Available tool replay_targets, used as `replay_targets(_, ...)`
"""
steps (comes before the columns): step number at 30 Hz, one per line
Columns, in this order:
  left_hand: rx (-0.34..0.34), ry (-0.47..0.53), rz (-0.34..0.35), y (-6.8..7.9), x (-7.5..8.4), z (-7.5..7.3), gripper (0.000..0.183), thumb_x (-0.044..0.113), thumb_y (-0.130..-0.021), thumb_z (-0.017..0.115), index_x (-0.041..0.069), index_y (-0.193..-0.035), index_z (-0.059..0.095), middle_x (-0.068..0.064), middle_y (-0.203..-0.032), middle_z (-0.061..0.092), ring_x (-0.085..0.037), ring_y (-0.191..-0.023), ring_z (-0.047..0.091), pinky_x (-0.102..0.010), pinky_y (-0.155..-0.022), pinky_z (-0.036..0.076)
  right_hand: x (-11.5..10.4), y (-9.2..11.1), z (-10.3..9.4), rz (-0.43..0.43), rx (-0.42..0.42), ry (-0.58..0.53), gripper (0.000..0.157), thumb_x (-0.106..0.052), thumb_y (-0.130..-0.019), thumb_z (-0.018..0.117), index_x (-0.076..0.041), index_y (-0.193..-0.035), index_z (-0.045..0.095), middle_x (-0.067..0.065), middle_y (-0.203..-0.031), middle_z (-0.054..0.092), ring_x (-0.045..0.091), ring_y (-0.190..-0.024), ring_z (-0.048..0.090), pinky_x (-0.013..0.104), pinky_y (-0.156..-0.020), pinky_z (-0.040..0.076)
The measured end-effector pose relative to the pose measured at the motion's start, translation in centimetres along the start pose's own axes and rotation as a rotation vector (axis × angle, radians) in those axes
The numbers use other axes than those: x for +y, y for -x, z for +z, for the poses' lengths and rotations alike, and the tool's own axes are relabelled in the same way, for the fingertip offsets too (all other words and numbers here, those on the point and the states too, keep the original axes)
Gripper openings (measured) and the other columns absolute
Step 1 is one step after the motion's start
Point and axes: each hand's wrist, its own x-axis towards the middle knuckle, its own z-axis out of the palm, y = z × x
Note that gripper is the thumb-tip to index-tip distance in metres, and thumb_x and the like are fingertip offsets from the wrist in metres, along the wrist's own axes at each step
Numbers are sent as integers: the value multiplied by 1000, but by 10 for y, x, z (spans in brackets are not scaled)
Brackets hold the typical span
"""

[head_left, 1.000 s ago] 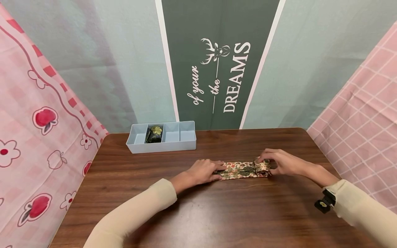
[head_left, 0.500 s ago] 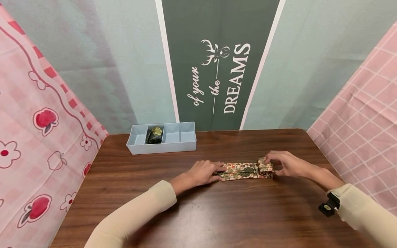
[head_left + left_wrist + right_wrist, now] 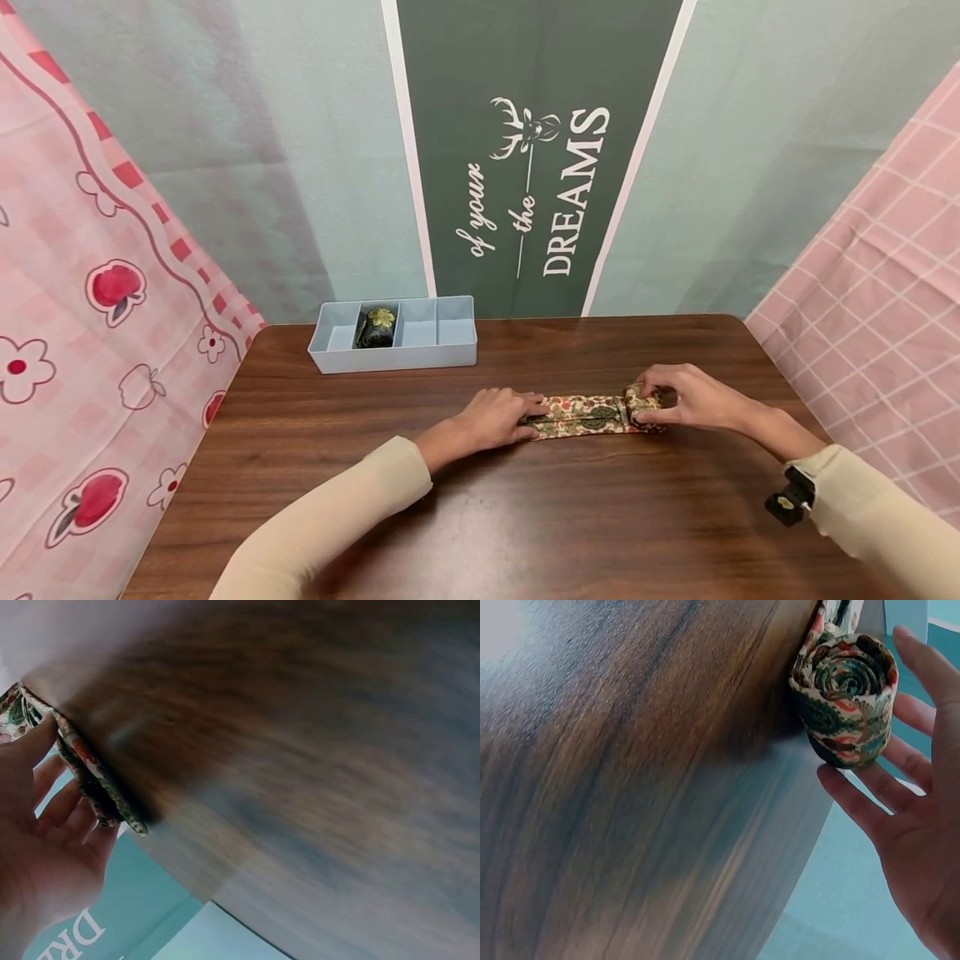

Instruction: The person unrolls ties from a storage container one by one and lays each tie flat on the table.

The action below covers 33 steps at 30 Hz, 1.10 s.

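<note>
A floral-patterned necktie (image 3: 577,415) lies flat across the table, its right end wound into a thick roll (image 3: 639,406). Over its left end rests my left hand (image 3: 491,415), fingers along the far edge and thumb along the near one, pressing the fabric down. Layered edges of the necktie (image 3: 86,761) show at the fingertips in the left wrist view. My right hand (image 3: 693,398) holds the roll between thumb and fingers. From the right wrist, the coiled spiral of the roll (image 3: 847,682) faces the camera, fingertips along its far side.
A light blue tray (image 3: 393,358) with several compartments stands at the table's back left. One compartment contains a dark rolled necktie (image 3: 377,327) with a yellow flower. Fabric curtains rise behind the wooden table (image 3: 480,517) and at both sides.
The right hand and the roll have shifted slightly right, and the right thumb now lies over the roll's side. The left hand stays in place on the other end.
</note>
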Motion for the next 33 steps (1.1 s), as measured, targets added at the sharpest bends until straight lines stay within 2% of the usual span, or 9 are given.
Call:
replay_targets(5, 1, -26, -6, -4, 4, -2, 46, 41, -94, 64, 29, -138, 58, 3, -144, 52, -21, -113, 64, -40, -71, 57, -3, -5, 0, -9, 4, 42, 27, -34, -75, 85, -25, -85, 62, -9, -95, 66, 3, -71, 57, 26, -59, 47)
replay_targets(8, 27, -21, 3, -9, 8, -2, 47, 40, -94, 63, 29, -140, 56, 2, -144, 52, -20, -115, 63, -39, -70, 57, -4, -6, -1, 9, -16, 48, 29, -31, -74, 86, -24, -85, 60, -8, -94, 66, 6, -62, 51, 19, -55, 39)
replay_targets(11, 55, 2, 19, -14, 13, -3, 48, 41, -95, 62, 29, -141, 54, 1, -145, 52, -18, -118, 62, -39, -68, 57, -4, -8, -1, 25, -43, 56, 29, -29, -74, 87, -23, -87, 62, -10, -92, 65, 7, -58, 48, 18, -54, 36)
replay_targets(14, 56, 0, 33, -21, 18, -5, 49, 41, -95, 62, 29, -141, 54, 1, -146, 51, -18, -114, 64, -38, -69, 57, -3, -9, -3, 2, -71, 55, 28, -26, -75, 86, -20, -96, 68, -11, -94, 66, 4, -63, 52, 20, -55, 41)
replay_targets(18, 45, -23, 51, -28, 21, -4, 48, 41, -96, 61, 28, -142, 54, 2, -147, 49, -18, -102, 69, -34, -65, 56, -2, -11, -4, -58, -98, 46, 32, -22, -78, 84, -16, -107, 72, -7, -103, 68, 3, -77, 61, 26, -61, 51)
replay_targets(22, 46, -19, 70, -32, 23, -3, 48, 41, -96, 61, 27, -141, 55, 1, -147, 49, -19, -106, 67, -34, -66, 56, -1, -12, -6, -98, -116, 52, 31, -19, -78, 83, -16, -107, 74, -3, -105, 68, 8, -85, 65, 30, -66, 54)
replay_targets(25, 40, -7, 83, -35, 23, -3, 48, 39, -95, 62, 26, -141, 55, 0, -147, 49, -19, -115, 63, -35, -74, 57, -1, -13, -7, -110, -130, 46, 28, -17, -78, 82, -16, -105, 75, 1, -106, 68, 12, -87, 66, 31, -66, 54)
replay_targets(29, 11, 3, 89, -36, 23, 0, 46, 38, -96, 61, 26, -140, 56, 1, -147, 49, -20, -120, 60, -35, -82, 56, -2, -13, -7, -94, -152, 34, 26, -17, -79, 82, -16, -104, 77, 6, -107, 67, 14, -88, 66, 32, -66, 54)
replay_targets(33, -14, 8, 80, -35, 23, 4, 44, 39, -97, 60, 27, -140, 56, 2, -148, 48, -21, -121, 59, -35, -82, 56, -3, -12, -5, -47, -149, 21, 23, -24, -80, 82, -17, -101, 78, 6, -107, 67, 12, -87, 67, 31, -66, 54)
